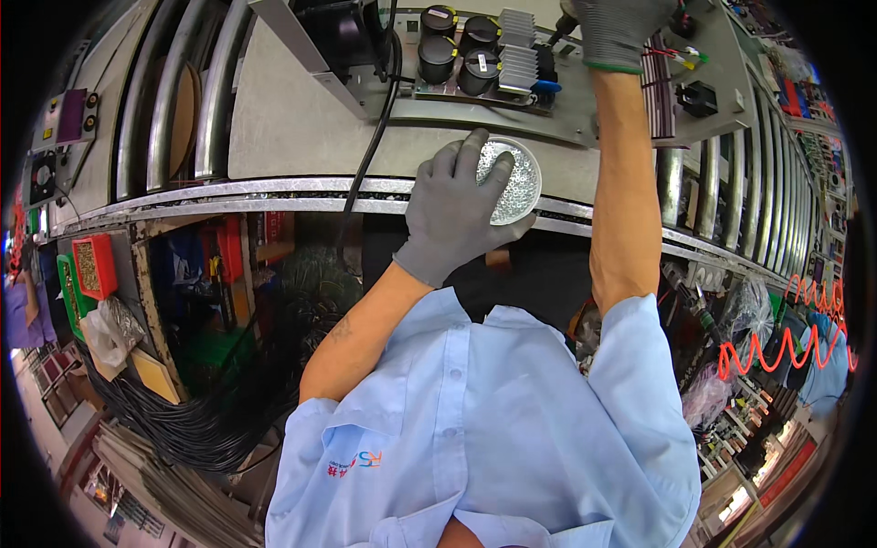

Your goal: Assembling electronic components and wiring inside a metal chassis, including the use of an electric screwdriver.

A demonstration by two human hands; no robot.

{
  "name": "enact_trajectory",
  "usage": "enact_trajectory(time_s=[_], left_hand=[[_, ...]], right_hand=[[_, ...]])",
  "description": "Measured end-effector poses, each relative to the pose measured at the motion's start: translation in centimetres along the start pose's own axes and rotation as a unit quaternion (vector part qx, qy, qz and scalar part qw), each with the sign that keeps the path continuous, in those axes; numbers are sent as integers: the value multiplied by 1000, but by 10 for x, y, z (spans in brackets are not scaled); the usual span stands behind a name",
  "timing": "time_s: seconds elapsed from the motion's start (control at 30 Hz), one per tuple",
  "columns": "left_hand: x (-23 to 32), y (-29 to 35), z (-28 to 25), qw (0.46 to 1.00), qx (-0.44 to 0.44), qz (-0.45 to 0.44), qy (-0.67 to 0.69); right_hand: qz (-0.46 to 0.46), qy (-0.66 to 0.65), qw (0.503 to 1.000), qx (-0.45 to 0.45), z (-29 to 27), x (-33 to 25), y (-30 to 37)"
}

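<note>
Round white dish (539, 183), filled with shiny metal pieces too small to be told one by one, is at the near edge of the grey work surface (292, 132), its left part hidden under the left hand (461, 205). At the far left, the steel rollers (215, 100) are smooth and curved by the lens. Below them, a red bin (106, 265) has a boxy shape, and a crumpled plastic bag (111, 329) lies near it; the thin black cables (174, 425) sink into shadow. Further right, a thick black cable (367, 151) crosses the metal rail. The left hand, in a matte grey glove, holds the dish: its fingers are bent and partly spread, the index over the pieces, the thumb along the lower rim. Behind it stand glossy black cylinders (438, 59) and a finned metal heat sink (518, 68). The right hand (621, 32), in a ribbed grey glove with green cuff, is cut by the upper edge, so I cannot tell how its fingers stand; a dark tool (564, 26) beside it is hard to make out. At the far right, a red hose (776, 365) makes springy coils
</note>
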State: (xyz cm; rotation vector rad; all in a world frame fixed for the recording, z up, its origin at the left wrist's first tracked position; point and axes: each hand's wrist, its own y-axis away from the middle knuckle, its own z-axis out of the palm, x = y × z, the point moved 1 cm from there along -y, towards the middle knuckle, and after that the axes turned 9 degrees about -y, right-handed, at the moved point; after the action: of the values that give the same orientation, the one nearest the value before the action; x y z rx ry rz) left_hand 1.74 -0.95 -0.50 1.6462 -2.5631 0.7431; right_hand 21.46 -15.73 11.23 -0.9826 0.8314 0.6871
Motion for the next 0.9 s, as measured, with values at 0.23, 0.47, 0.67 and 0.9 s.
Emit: enact_trajectory(time_s=[0.23,0.47,0.67,0.9], left_hand=[[0,0,-1,1000,10,0,-7],[0,3,-6,1000,8,11,-21],[4,3,-5,1000,7,12,-23],[0,5,-14,1000,-2,0,-17]], right_hand=[[-163,67,984,3,-3,19,-1],[-199,67,978,-15,-15,33,-3],[-151,88,985,1,-2,6,8],[-166,3,968,-189,-5,-100,50]])
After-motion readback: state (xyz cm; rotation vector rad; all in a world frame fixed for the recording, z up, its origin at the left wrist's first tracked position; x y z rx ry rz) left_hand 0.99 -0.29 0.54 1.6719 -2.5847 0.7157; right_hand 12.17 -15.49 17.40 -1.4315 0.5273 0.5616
